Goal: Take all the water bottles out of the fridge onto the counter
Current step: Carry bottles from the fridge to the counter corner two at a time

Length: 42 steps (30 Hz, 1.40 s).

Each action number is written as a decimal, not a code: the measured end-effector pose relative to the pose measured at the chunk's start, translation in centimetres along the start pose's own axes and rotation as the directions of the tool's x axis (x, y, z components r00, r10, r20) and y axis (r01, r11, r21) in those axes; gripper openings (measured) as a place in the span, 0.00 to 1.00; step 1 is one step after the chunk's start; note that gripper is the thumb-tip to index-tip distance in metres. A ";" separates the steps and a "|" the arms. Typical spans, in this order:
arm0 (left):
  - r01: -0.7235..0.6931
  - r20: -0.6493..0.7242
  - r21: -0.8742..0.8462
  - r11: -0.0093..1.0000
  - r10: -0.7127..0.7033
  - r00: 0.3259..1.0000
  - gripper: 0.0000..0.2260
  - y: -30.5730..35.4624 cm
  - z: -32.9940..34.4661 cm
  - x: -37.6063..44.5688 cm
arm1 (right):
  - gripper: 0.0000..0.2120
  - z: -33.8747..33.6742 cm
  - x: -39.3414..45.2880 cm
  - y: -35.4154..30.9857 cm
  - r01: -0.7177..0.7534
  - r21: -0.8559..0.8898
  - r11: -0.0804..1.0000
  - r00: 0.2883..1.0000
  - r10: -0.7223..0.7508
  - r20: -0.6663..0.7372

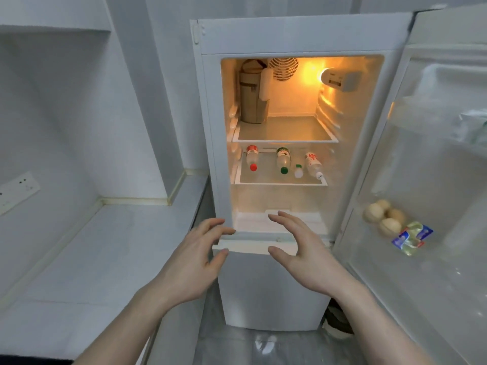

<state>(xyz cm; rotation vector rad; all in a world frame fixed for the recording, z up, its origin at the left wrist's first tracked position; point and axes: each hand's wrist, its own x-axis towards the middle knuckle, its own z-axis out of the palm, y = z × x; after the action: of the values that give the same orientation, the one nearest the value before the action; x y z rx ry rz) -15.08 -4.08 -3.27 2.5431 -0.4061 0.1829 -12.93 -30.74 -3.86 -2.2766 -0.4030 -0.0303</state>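
The white fridge (pixel 263 35) stands with its door swung out to the right and its light on. On its lower glass shelf (pixel 279 183) lie several water bottles: one with a red cap (pixel 252 157) at the left, one with a green cap (pixel 283 159) in the middle, a small white-capped one (pixel 298 171) and a red-labelled one (pixel 313 162) at the right. My left hand (pixel 196 255) and my right hand (pixel 303 252) hover in front of the fridge below that shelf, fingers spread and holding nothing.
A pale counter (pixel 105 259) runs to the left of the fridge, with a wall socket (pixel 15 191) above it. A brown carton (pixel 251 93) stands on the upper shelf. The open door (pixel 434 180) at the right holds round fruit (pixel 382 216) and a blue packet (pixel 411 237).
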 end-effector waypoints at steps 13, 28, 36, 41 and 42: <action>0.095 0.072 0.001 0.995 -0.095 0.993 0.16 -0.4 6.7 19.4 | 0.30 -6.4 11.8 8.3 -0.066 0.032 0.997 0.997 0.067 -0.043; 0.228 0.128 0.000 0.974 -0.226 0.966 0.28 -9.3 13.2 38.2 | 0.36 -3.5 28.2 14.7 -0.250 -0.051 0.967 0.968 0.249 -0.027; 0.295 0.122 0.073 0.953 -0.302 0.946 0.27 -12.0 15.3 43.6 | 0.36 -1.4 37.6 18.1 -0.346 -0.280 0.896 0.929 0.368 0.032; 0.319 0.124 0.090 0.943 -0.328 0.936 0.26 -13.3 16.7 45.3 | 0.38 -0.4 40.9 19.2 -0.410 -0.359 0.839 0.890 0.453 0.043; 0.315 0.123 0.095 0.944 -0.325 0.938 0.26 -13.5 16.9 45.6 | 0.38 -0.2 41.5 19.2 -0.426 -0.373 0.824 0.881 0.472 0.038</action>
<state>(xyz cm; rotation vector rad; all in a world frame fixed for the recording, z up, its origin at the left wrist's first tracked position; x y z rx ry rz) 33.13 -13.82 -14.54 2.6599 -0.0310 -0.1024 32.15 -31.30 -11.38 -2.6893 0.1019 0.3129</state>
